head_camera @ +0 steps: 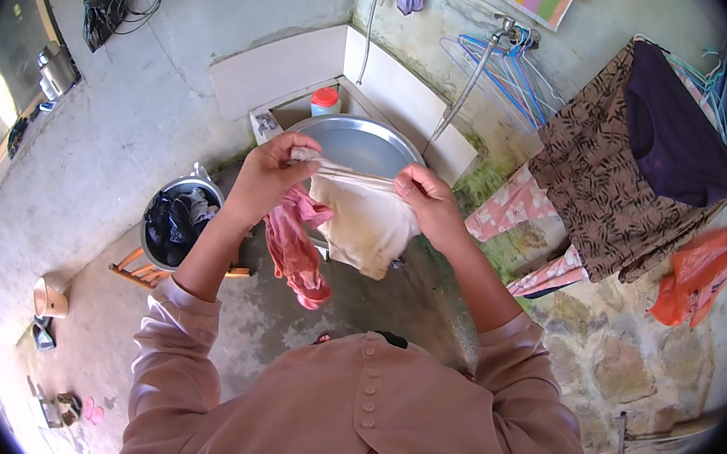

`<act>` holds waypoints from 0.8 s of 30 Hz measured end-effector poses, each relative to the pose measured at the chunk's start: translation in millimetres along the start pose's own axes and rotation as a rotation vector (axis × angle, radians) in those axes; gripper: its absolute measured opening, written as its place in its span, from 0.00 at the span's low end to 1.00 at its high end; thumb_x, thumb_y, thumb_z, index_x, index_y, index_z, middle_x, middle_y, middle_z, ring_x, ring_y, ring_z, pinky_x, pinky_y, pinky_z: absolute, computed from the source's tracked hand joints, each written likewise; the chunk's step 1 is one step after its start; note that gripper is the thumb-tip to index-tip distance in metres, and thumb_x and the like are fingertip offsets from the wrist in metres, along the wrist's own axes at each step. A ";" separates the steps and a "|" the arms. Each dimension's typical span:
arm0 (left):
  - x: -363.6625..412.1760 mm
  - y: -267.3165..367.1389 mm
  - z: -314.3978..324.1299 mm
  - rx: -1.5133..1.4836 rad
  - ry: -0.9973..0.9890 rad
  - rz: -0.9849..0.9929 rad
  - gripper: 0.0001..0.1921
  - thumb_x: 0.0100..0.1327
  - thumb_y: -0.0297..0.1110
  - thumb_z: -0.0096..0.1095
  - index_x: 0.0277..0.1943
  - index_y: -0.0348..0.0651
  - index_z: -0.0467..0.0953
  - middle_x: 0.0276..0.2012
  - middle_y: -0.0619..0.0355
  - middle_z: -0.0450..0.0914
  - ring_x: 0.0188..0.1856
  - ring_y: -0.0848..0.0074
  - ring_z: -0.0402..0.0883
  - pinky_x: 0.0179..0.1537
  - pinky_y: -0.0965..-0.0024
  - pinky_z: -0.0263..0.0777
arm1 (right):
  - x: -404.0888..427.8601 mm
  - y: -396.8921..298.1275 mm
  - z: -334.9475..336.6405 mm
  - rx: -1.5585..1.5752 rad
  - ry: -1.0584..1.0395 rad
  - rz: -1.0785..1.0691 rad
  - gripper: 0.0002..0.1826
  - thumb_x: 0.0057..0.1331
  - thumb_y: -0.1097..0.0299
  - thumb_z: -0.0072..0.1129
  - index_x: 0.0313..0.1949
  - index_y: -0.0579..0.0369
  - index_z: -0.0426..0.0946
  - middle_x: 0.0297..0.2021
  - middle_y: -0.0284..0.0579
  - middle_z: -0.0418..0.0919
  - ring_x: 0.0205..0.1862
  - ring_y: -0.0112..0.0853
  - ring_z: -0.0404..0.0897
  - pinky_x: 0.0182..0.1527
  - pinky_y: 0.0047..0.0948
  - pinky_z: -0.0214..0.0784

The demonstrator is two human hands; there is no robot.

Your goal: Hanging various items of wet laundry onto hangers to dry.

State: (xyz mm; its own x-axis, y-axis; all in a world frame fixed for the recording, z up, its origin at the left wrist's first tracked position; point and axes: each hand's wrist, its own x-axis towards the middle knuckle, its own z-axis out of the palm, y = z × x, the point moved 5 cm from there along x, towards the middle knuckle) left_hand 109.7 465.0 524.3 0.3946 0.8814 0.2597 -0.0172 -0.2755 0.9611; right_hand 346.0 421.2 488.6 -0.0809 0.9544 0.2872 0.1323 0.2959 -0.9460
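Observation:
A cream-coloured cloth garment (363,227) hangs stretched between my two hands. My left hand (273,171) pinches its upper left corner, while my right hand (430,197) grips the upper right side. Below my left hand a wet-looking pink cloth (298,247) hangs down; how it is held is hidden behind the fingers. Just beyond the garment sits a wide metal basin (363,137) with cloudy water in it. The garment covers the basin's near part.
A metal pot (146,241) of dark clothes stands on a wooden stool (139,270) at left. Behind the basin is a red-lidded container (325,101). A hose (464,91) hangs from a wall tap. Hangers (506,69), a patterned brown garment (589,164) and an orange plastic bag (697,275) hang at right.

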 end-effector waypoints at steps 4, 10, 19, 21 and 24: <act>4.0 -2.3 2.1 0.089 0.062 -0.018 0.08 0.64 0.29 0.66 0.44 0.36 0.76 0.28 0.65 0.76 0.30 0.86 0.72 0.30 0.79 0.67 | -6.6 -40.3 9.3 -0.243 -0.103 0.020 0.10 0.69 0.63 0.59 0.44 0.54 0.74 0.23 0.33 0.72 0.26 0.19 0.69 0.32 0.23 0.64; 14.4 1.2 7.1 0.255 0.074 -0.060 0.18 0.62 0.44 0.70 0.36 0.34 0.77 0.23 0.66 0.73 0.26 0.87 0.67 0.26 0.79 0.61 | -4.0 -24.4 9.3 -0.428 -0.153 -0.018 0.11 0.68 0.60 0.60 0.42 0.55 0.79 0.21 0.33 0.72 0.23 0.20 0.65 0.29 0.24 0.61; 23.2 -1.2 17.0 0.096 0.027 -0.086 0.14 0.67 0.42 0.64 0.37 0.38 0.78 0.24 0.67 0.73 0.25 0.86 0.70 0.27 0.81 0.65 | -1.0 -23.4 1.0 0.238 0.036 0.150 0.14 0.71 0.62 0.56 0.40 0.64 0.79 0.29 0.28 0.75 0.32 0.16 0.68 0.36 0.18 0.63; 23.3 -6.3 14.3 0.169 -0.047 -0.144 0.14 0.67 0.42 0.64 0.38 0.37 0.78 0.25 0.66 0.72 0.24 0.85 0.70 0.27 0.81 0.64 | -1.7 -41.9 -13.7 -0.249 0.177 -0.048 0.14 0.71 0.61 0.56 0.38 0.63 0.79 0.23 0.29 0.70 0.27 0.17 0.63 0.30 0.22 0.59; 23.9 -9.6 15.8 0.105 -0.041 -0.163 0.14 0.68 0.41 0.63 0.38 0.36 0.78 0.25 0.65 0.72 0.24 0.85 0.70 0.27 0.80 0.64 | 2.6 -44.1 -22.9 -0.298 0.215 -0.073 0.14 0.69 0.61 0.59 0.37 0.63 0.79 0.22 0.31 0.69 0.27 0.18 0.64 0.31 0.22 0.59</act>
State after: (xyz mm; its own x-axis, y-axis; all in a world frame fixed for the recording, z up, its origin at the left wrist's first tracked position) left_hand 133.9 482.7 519.8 0.4215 0.9018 0.0957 0.1448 -0.1712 0.9745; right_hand 362.6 411.5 534.4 0.1047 0.9073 0.4072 0.4178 0.3314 -0.8460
